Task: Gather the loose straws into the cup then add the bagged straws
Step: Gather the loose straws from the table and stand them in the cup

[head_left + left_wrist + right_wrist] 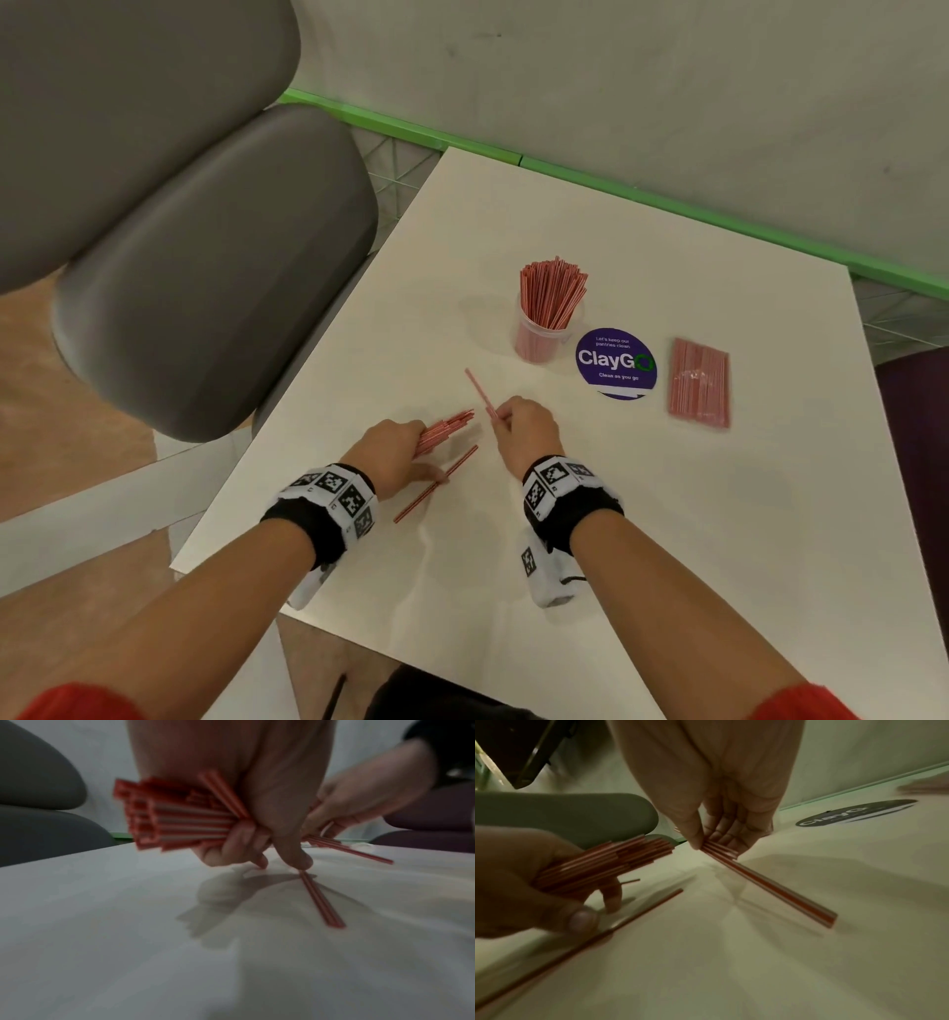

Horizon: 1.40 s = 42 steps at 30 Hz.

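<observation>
A grey chair [205, 288] stood left of the white worktop [667, 514]. The left hand [393, 452] gripped a bundle of straws [444, 429] in curled fingers [239, 845], its thumb beside a single loose straw [436, 483] lying on the worktop. The right hand [526, 429] pinched a few straws [480, 390] between thumb and fingers [731, 829]. Farther right, a clear cup [544, 336] held upright straws, next to a purple sticker [616, 362] and the bagged straws [699, 383], lying flat.
</observation>
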### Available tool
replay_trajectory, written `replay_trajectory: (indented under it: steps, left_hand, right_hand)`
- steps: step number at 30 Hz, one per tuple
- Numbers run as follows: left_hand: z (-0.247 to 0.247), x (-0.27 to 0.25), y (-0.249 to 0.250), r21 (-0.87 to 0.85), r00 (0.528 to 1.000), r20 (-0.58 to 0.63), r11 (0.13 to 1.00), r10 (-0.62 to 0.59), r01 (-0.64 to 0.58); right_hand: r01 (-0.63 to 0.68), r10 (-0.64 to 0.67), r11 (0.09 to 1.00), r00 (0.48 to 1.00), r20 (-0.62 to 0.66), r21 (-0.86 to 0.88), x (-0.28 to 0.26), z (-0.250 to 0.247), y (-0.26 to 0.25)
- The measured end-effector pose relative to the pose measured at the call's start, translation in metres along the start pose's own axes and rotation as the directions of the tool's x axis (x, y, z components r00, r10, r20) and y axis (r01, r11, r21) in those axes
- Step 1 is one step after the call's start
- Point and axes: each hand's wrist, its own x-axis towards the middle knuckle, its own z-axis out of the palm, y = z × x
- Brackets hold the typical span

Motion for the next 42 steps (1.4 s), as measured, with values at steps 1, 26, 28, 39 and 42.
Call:
replay_trajectory:
  steps: [1, 26, 28, 39, 42]
  left_hand:
    - [0.002, 0.000, 0.004, 0.001, 1.000, -0.002, 1.000, -0.012, 0.012]
    - [-0.019, 0.019, 0.060, -0.753, 0.989, -0.127, 0.657, -0.074, -0.047]
    - [-0.019, 0.023, 0.068, -0.772, 0.981, -0.183, 0.627, -0.067, -0.101]
    - [-0.045, 0.051, 0.100, -0.929, 0.967, -0.203, 0.342, -0.153, -0.141]
    - [-0.063, 0.062, 0.108, -0.914, 0.932, -0.306, 0.333, -0.192, -0.232]
  right_hand:
    - [-0.024, 0.025, 0.999, 1.000, -0.011, 0.026, 0.002, -0.003, 0.000]
    - [-0.241, 0.216, 0.627, 0.967, 0.132, 0.740, 0.003, -0.015, -0.017]
    - [-0.227, 0.191, 0.560, 0.971, 0.142, 0.797, 0.005, -0.021, -0.023]
    - [-0.022, 0.098, 0.663, 0.993, -0.058, 0.748, 0.016, -0.059, -0.026]
    - [0.008, 0.140, 0.619, 0.983, -0.120, 0.785, 0.022, -0.068, -0.025]
